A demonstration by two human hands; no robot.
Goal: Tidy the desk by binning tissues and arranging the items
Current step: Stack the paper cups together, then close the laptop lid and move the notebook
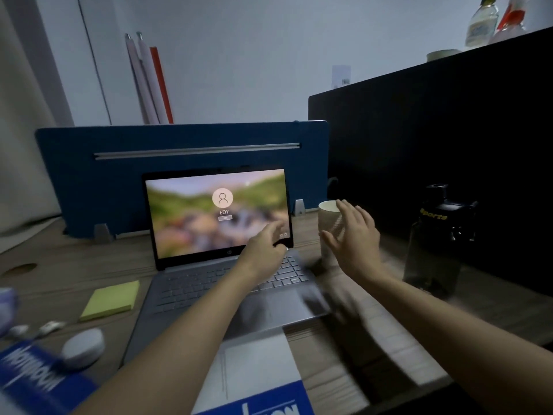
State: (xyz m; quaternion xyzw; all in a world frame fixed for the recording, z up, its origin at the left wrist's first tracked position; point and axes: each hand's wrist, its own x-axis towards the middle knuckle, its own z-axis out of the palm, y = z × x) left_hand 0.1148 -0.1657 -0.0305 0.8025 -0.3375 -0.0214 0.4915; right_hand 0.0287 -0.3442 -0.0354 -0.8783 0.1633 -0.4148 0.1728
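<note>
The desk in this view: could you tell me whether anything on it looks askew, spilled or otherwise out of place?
Nothing looks spilled or damaged. The laptop sits skewed on the desk, its front edge overlapping a white sheet. Small white bits, too blurred to identify, lie loose beside the sticky notes. The cup and bottle stand upright.

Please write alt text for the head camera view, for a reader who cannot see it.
A person's right hand reaches, open, toward a pale cup beside an open laptop, while the left hand hovers at the screen's lower right corner. Yellow sticky notes lie left of the laptop, a dark bottle stands right.
</note>
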